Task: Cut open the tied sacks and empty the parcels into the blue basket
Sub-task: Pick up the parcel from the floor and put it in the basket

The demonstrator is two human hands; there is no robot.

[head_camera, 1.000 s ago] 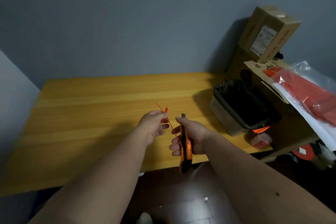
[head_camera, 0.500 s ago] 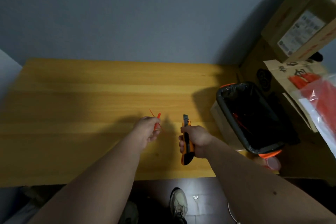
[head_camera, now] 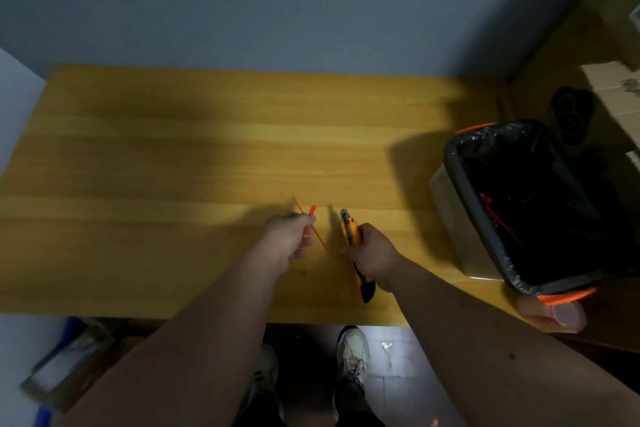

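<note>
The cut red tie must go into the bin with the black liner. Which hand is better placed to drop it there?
Left, probably. The left hand already pinches the red tie, while the right hand grips the knife. The bin stands to the right, so the left arm must cross over.

No legible text anywhere; only blurred, unreadable marks on the cardboard boxes [head_camera: 616, 94] at right.
</note>
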